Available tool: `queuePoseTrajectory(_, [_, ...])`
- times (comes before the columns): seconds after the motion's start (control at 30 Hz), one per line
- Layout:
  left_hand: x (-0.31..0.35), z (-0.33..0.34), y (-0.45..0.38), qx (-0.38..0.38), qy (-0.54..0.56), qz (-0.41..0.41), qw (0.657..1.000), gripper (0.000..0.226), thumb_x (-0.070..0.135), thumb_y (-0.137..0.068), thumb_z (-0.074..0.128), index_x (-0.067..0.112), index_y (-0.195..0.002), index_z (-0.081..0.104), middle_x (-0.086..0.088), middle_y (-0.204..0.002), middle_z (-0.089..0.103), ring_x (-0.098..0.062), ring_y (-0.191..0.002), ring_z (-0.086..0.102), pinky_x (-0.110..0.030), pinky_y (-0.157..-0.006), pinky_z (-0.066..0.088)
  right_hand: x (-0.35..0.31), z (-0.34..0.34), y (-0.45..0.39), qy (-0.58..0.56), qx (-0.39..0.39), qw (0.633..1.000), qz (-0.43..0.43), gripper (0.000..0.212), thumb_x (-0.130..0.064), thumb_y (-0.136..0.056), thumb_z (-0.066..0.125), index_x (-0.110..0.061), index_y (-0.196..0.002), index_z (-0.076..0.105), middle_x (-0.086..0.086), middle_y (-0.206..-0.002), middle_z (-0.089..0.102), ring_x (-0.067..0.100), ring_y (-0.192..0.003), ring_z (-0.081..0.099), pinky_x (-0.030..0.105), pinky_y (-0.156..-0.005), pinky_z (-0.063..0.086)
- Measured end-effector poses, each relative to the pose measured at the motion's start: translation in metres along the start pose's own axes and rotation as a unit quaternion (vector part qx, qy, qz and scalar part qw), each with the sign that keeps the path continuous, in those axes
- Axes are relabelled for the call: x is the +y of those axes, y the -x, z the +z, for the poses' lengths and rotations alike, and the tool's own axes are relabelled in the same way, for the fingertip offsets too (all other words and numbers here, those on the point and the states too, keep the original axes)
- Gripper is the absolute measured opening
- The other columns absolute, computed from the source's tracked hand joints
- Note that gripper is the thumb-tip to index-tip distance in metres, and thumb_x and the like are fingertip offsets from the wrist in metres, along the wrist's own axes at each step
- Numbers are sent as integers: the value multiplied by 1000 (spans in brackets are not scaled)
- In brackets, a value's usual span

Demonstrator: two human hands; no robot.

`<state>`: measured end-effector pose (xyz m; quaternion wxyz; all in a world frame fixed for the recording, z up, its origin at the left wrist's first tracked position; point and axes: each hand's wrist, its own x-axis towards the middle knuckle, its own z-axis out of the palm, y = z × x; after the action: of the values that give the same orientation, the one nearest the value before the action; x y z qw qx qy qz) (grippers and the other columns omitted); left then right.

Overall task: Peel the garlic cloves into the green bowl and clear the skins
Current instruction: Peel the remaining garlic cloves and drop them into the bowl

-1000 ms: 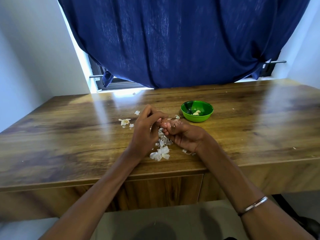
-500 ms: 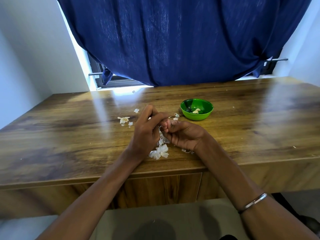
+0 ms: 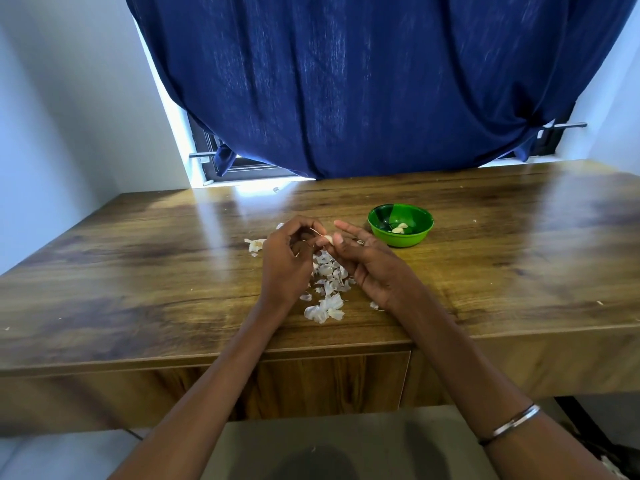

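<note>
Since the earlier frames both hands have lifted slightly and parted; the right hand's [image 3: 374, 268] index finger, curled before, now points straight out toward the far edge. Right hand pinches a pale garlic clove [image 3: 328, 240] between thumb and another finger. Left hand [image 3: 287, 261] sits just beside it with its fingers curled inward, pinching a thin strip of skin [image 3: 317, 232] that runs to the clove. Loose skins [image 3: 325, 289] lie heaped on the wooden table [image 3: 138, 271] directly below and between the hands, with a few stray flakes [image 3: 255, 244] just left of the left hand. Green bowl [image 3: 400, 224] stands right of the hands, apart from them, with peeled cloves [image 3: 399, 228] inside. Metal bangle [image 3: 512, 422] on the right forearm.
</note>
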<state>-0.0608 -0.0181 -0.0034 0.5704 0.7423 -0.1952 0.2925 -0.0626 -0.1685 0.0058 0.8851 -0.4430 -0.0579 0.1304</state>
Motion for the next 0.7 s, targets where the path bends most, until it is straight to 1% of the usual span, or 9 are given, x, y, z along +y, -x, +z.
queuePoseTrajectory(0.07, [0,0,0,-13,26,-13,999,14,-6,-87,69,7,-92,68,-6,-87,71,-20,-83,70,-29,-75,58,-1,0,1,13,-8,1000,-3,55,4,-79,68,-8,-131,56,17,-100,76,14,-87,74,20,-74,61])
queuePoseTrajectory(0.17, [-1,-1,0,-40,54,-35,997,9,2,-86,74,3,-92,67,-14,-91,71,-29,-86,70,-34,-77,59,-2,-2,1,22,-16,1000,-5,45,9,-88,61,-8,-130,57,17,-101,75,12,-87,74,16,-69,58])
queuePoseTrajectory(0.23, [-1,-1,0,-43,48,-42,997,9,4,-87,74,3,-92,66,-8,-91,71,-23,-86,70,-32,-78,59,-1,-2,0,25,-23,999,0,48,5,-85,64,-6,-131,57,16,-99,76,11,-86,74,16,-71,58])
queuePoseTrajectory(0.33, [-1,-2,0,-55,15,-26,998,14,4,-89,71,18,-89,68,8,-88,70,-16,-88,69,-39,-83,59,1,-3,-1,27,-40,999,23,60,0,-77,67,0,-136,54,11,-95,76,10,-87,73,17,-78,59])
queuePoseTrajectory(0.4, [-2,-3,-1,-59,-8,-17,998,19,3,-90,69,22,-87,68,7,-88,69,-19,-88,67,-48,-82,58,1,-5,-1,16,-50,998,37,53,2,-82,64,0,-134,56,9,-93,76,9,-84,73,17,-79,59])
queuePoseTrajectory(0.5, [-6,-4,-1,-70,-26,-1,997,2,10,-89,69,12,-88,69,0,-88,68,-21,-86,66,-54,-79,56,-1,-6,-1,17,-61,997,44,37,6,-88,59,-8,-122,61,8,-91,77,9,-79,73,18,-75,60])
queuePoseTrajectory(0.57, [-6,-5,-1,-75,-50,15,996,5,14,-89,68,10,-89,69,1,-88,67,-21,-86,65,-51,-79,56,0,-5,-1,27,-60,997,38,34,9,-91,57,-10,-119,60,8,-90,77,9,-78,74,18,-72,60])
queuePoseTrajectory(0.63, [-6,-5,-2,-77,-54,20,995,1,7,-91,68,8,-90,68,4,-87,65,-20,-86,64,-44,-78,56,2,-4,-1,36,-58,997,24,34,10,-92,56,-10,-118,60,8,-90,78,10,-81,75,19,-71,59])
queuePoseTrajectory(0.7, [-6,-4,-3,-78,-59,26,995,6,1,-93,65,7,-90,67,6,-88,63,-18,-86,63,-35,-76,54,4,-3,-2,43,-59,997,11,33,10,-91,56,-10,-118,59,8,-89,78,10,-81,75,18,-71,59])
